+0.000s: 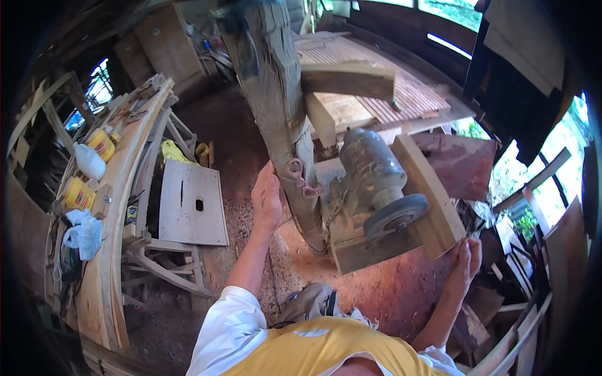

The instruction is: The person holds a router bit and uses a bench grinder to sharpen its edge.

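My left hand (266,197) is raised along the left side of a rough, weathered wooden post (266,94), its fingers extended upward, unclenched and not wrapped around the timber. My right hand (465,257) is bent at the near right corner of an upright wooden board (429,197), fingers curled in; I cannot tell whether they pinch the edge or anything else.

Between my hands, just right of the post, sits a dusty grey electric motor (373,163), a dark round grinding wheel (396,216) on its near end. It rests on a wooden base (370,254), with the upright board along its right side. A reddish metal piece (295,169) is on the post, near my left fingers.

On the far side, a worktable (448,119) bears ribbed wooden panelling (351,53). To the left runs a long wooden bench (103,301) carrying yellow tubs (78,193), a white plastic jug (89,161) and a crumpled pale-blue cloth or bag (83,233). Just right of that bench, a pale panel (182,213) with a dark oblong hole leans at a tilt. Loose timber (523,341) is piled at the near right.
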{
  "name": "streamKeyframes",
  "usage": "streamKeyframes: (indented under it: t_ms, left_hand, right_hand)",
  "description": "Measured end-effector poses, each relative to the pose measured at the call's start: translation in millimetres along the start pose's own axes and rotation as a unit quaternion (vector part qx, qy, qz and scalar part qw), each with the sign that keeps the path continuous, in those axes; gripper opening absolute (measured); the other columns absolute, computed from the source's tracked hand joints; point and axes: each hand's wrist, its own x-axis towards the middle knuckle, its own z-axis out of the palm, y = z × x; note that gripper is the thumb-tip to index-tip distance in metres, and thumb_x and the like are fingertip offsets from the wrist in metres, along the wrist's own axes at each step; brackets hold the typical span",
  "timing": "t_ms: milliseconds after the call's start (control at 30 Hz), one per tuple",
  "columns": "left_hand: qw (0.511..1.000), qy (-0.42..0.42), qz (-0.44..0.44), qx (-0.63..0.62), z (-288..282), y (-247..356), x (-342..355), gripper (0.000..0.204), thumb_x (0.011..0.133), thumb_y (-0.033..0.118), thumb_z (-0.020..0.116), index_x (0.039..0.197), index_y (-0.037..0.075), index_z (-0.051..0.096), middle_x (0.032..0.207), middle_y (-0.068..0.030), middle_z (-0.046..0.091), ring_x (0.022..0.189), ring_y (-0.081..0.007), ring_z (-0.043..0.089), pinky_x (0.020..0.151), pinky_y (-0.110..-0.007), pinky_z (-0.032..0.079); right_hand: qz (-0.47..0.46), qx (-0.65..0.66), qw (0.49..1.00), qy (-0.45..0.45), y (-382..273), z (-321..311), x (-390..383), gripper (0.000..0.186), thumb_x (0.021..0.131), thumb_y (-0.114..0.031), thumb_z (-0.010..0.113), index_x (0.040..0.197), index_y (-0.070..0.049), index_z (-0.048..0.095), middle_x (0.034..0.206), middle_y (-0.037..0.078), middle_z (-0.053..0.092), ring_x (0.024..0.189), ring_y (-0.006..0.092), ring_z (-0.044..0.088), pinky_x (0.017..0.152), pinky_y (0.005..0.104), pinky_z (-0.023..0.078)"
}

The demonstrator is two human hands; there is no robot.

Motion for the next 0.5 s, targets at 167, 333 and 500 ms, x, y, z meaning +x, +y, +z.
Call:
streamKeyframes:
  t_ms: [167, 333, 500]
  left_hand:
    - [0.998, 0.005, -0.066, -0.022, 7, 2, 3, 0.051, 0.109, 0.038, 0.041, 0.133, -0.004, 0.057, 0.121, -0.0094, 0.065, 0.114, -0.0165, 0.058, 0.104, -0.033, 0.041]
    - [0.956, 0.015, -0.171, -0.237, -1, -4, 14, 0.044, 0.106, 0.033, 0.051, 0.130, -0.002, 0.062, 0.124, -0.0088, 0.066, 0.115, -0.0156, 0.057, 0.104, -0.032, 0.041]
    - [0.975, 0.203, -0.093, -0.006, -1, 43, 11, 0.028, 0.103, 0.023, 0.057, 0.113, -0.001, 0.068, 0.104, -0.0042, 0.067, 0.089, -0.0104, 0.060, 0.081, -0.026, 0.050]
  right_hand:
    - [0.011, 0.054, 0.998, -0.018, 7, -39, 5, 0.009, 0.102, -0.016, 0.056, 0.096, -0.009, 0.055, 0.076, -0.005, 0.044, 0.066, 0.0031, 0.038, 0.059, 0.0197, 0.030]
    - [-0.017, 0.009, 1.000, 0.004, 16, -62, 21, 0.013, 0.100, -0.019, 0.060, 0.096, -0.007, 0.057, 0.071, -0.004, 0.042, 0.064, 0.0061, 0.037, 0.058, 0.0229, 0.030]
    - [-0.021, 0.006, 1.000, -0.003, 25, -72, 23, 0.013, 0.099, -0.017, 0.062, 0.094, -0.007, 0.056, 0.069, -0.005, 0.040, 0.064, 0.0048, 0.037, 0.057, 0.0218, 0.028]
